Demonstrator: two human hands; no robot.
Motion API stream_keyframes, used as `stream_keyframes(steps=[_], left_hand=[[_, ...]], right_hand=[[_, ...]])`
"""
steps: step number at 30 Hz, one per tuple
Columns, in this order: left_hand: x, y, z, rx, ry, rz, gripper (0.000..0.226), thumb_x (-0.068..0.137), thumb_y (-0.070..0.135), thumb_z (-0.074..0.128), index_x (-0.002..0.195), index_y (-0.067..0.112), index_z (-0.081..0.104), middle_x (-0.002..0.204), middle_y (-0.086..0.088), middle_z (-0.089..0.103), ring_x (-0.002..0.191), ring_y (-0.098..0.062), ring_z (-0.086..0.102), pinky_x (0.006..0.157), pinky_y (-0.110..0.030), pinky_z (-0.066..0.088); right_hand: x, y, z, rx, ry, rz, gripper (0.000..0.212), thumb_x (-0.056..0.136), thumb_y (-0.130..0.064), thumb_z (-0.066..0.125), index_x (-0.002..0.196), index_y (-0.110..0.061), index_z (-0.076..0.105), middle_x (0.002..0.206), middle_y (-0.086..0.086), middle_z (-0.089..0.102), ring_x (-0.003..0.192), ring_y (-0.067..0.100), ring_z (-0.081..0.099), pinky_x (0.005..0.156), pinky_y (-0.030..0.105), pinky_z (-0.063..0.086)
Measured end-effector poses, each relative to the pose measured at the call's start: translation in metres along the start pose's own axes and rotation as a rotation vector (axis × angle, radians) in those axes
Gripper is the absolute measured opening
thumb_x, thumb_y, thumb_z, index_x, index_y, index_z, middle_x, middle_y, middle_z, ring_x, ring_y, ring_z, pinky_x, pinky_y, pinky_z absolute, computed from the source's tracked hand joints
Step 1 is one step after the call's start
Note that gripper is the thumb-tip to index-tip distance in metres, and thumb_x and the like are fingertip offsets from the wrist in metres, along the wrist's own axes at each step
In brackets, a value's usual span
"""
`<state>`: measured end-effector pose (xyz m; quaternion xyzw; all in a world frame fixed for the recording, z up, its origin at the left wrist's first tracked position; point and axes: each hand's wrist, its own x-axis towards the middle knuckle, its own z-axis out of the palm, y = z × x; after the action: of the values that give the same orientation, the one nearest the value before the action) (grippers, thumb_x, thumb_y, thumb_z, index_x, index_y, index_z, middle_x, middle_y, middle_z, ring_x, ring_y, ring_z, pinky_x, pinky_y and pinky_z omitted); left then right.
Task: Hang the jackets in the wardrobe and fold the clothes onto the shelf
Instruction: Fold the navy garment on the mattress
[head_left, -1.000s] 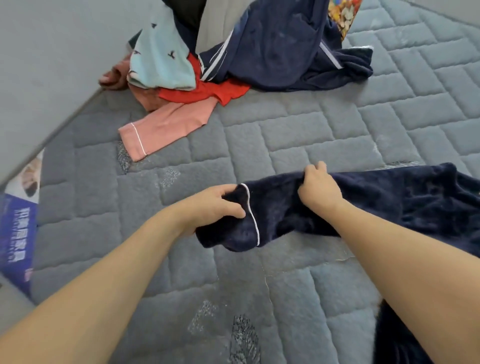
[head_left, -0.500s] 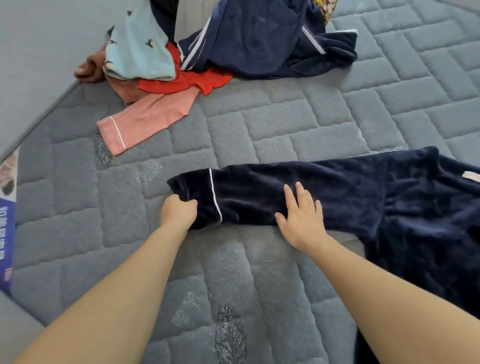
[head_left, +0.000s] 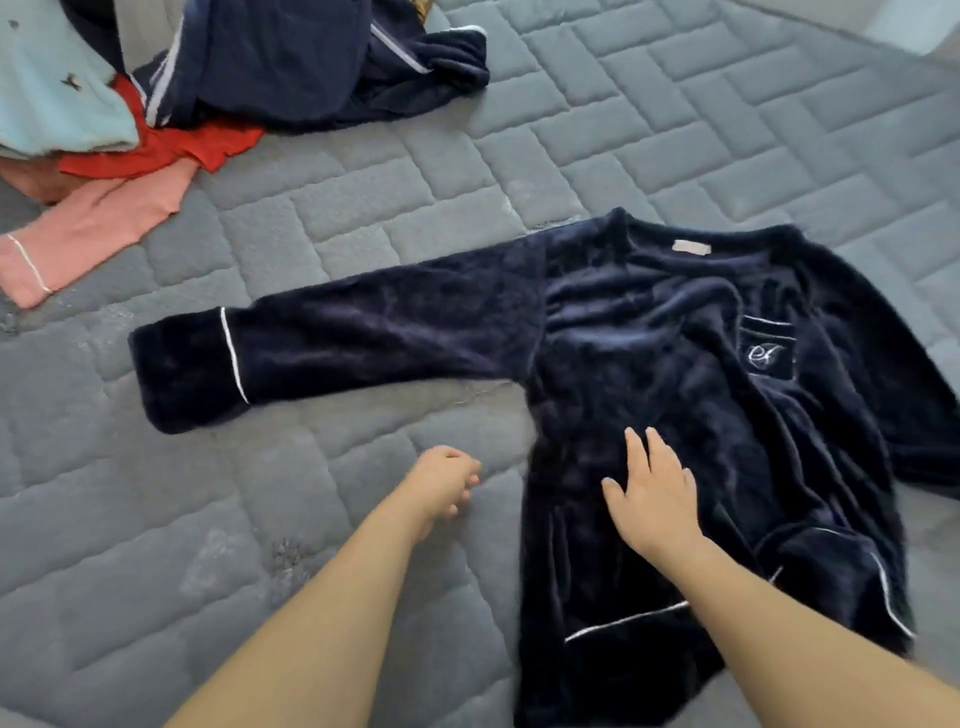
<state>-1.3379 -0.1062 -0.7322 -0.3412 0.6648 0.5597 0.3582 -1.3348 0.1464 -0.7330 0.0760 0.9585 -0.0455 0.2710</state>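
Smoothing the navy fleece top (head_left: 649, 364) flat on the mattress (head_left: 675, 130), right hand (head_left: 649, 499) pressing open-palmed, left hand (head_left: 441, 480) loosely curled holding nothing, sleeve (head_left: 332, 338) probably gets folded inward next.

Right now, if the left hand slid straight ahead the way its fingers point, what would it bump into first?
Probably the side edge of the navy fleece top, just right of the left hand. Only bare quilted mattress lies between, though depth is unclear.
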Motion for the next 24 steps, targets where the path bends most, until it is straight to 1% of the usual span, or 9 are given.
stream_keyframes(steps=[2,6,8,10,14,17,19,21,24], left_hand=[[-0.014,-0.015,0.050,-0.029,-0.186,-0.093,0.016,0.097,0.033,0.056,0.104,0.019,0.061,0.098,-0.002,0.065,0.077,-0.014,0.058,0.067,-0.027,0.042],[-0.031,-0.050,0.137,-0.044,-0.238,-0.103,0.063,0.074,0.053,0.075,0.125,0.019,0.060,0.118,0.001,0.069,0.107,-0.019,0.065,0.099,-0.038,0.050],[-0.041,-0.062,0.166,0.021,-0.203,-0.084,0.056,0.082,0.047,0.074,0.126,0.015,0.060,0.117,0.002,0.069,0.106,-0.019,0.066,0.099,-0.035,0.050],[-0.052,-0.068,0.172,0.024,-0.119,-0.080,0.043,0.089,0.039,0.069,0.121,0.010,0.064,0.110,-0.002,0.072,0.101,-0.022,0.068,0.096,-0.037,0.052],[-0.068,-0.072,0.107,-0.022,0.226,-0.053,0.034,0.083,0.024,0.070,0.111,0.005,0.067,0.098,-0.014,0.074,0.090,-0.032,0.070,0.085,-0.042,0.057],[-0.079,-0.080,0.072,0.436,0.672,-0.047,0.046,0.082,0.012,0.058,0.125,0.002,0.046,0.121,-0.024,0.058,0.110,-0.041,0.056,0.090,-0.045,0.045],[-0.088,-0.084,0.089,0.748,0.806,0.115,0.053,0.076,0.007,0.056,0.128,0.008,0.042,0.127,-0.022,0.048,0.116,-0.043,0.047,0.092,-0.051,0.042],[-0.092,-0.089,0.126,0.999,0.679,0.408,0.054,0.073,0.018,0.060,0.126,0.016,0.047,0.124,-0.015,0.049,0.110,-0.040,0.048,0.089,-0.052,0.047],[-0.088,-0.104,0.191,1.417,0.170,0.524,0.075,0.079,0.052,0.054,0.145,0.031,0.026,0.143,-0.005,0.030,0.129,-0.030,0.034,0.103,-0.055,0.035]], right_hand=[[-0.016,0.049,0.004,0.039,-0.023,0.109,0.068,0.100,-0.044,0.038,0.157,-0.023,0.006,0.165,0.004,-0.002,0.150,0.022,0.002,0.121,0.048,0.008],[-0.045,0.122,0.015,0.093,-0.181,0.136,0.066,0.099,-0.043,0.040,0.156,-0.034,0.008,0.165,0.001,-0.004,0.149,0.025,0.010,0.118,0.048,0.020],[-0.061,0.138,0.027,0.065,-0.209,0.061,0.071,0.098,-0.044,0.043,0.156,-0.034,0.004,0.164,0.002,-0.006,0.150,0.024,0.004,0.118,0.047,0.019],[-0.075,0.148,0.040,-0.001,-0.165,0.026,0.070,0.098,-0.046,0.040,0.157,-0.031,0.006,0.162,0.004,0.004,0.147,0.024,0.011,0.116,0.044,0.023],[-0.091,0.161,0.040,-0.037,-0.012,-0.065,0.059,0.097,-0.043,0.044,0.151,-0.022,0.031,0.139,0.006,0.039,0.124,0.026,0.041,0.102,0.039,0.037],[-0.105,0.174,0.037,0.079,0.347,-0.053,0.054,0.084,-0.029,0.066,0.134,-0.014,0.055,0.128,0.009,0.052,0.113,0.032,0.053,0.092,0.047,0.043],[-0.112,0.190,0.036,0.245,0.460,0.166,0.060,0.080,-0.022,0.068,0.136,-0.016,0.051,0.135,0.011,0.046,0.120,0.035,0.047,0.097,0.050,0.040],[-0.116,0.210,0.035,0.458,0.386,0.454,0.068,0.081,-0.021,0.064,0.145,-0.016,0.039,0.146,0.014,0.037,0.128,0.037,0.040,0.102,0.051,0.035],[-0.107,0.238,0.042,0.915,0.033,0.803,0.088,0.083,-0.021,0.063,0.155,-0.023,0.013,0.155,0.014,0.021,0.135,0.037,0.033,0.109,0.047,0.031]])
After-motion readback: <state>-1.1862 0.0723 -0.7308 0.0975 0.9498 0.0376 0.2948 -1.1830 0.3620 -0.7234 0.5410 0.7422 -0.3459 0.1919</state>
